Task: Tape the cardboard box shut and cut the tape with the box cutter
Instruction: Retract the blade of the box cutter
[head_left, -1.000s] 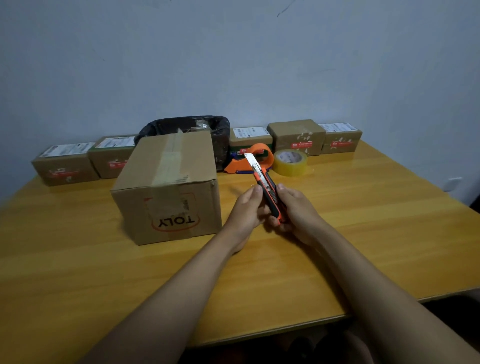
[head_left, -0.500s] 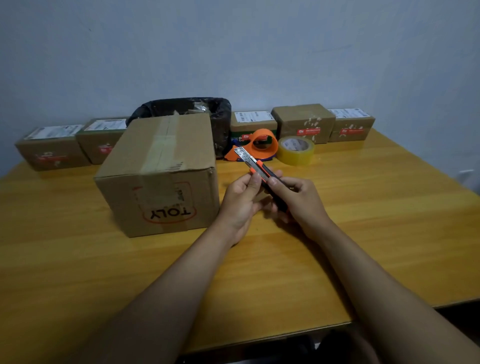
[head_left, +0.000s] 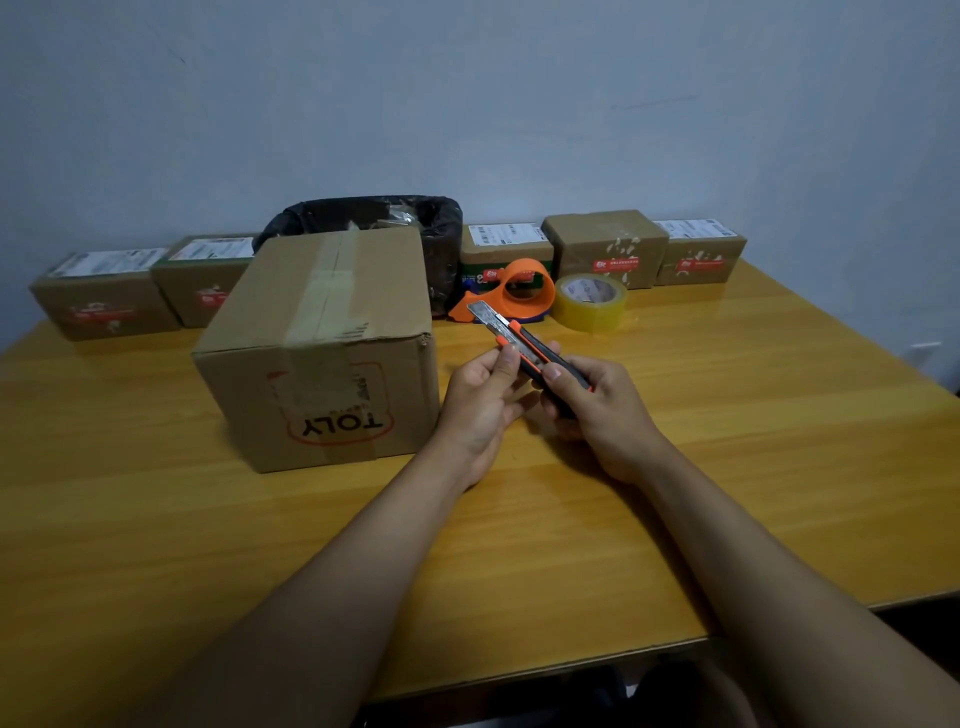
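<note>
Wooden desk (head_left: 727, 415): cardboard box (head_left: 322, 348) already taped; right hand (head_left: 597, 402) grips box cutter (head_left: 524, 348), blade out, left hand (head_left: 480, 395) pinching its slider.

bin (head_left: 441, 249): lower part hidden behind cardboard box (head_left: 322, 353); box cutter (head_left: 524, 353) handle: covered by right hand (head_left: 597, 410)

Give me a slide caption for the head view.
Both hands hold the box cutter, blade extended, beside the taped cardboard box.
</note>
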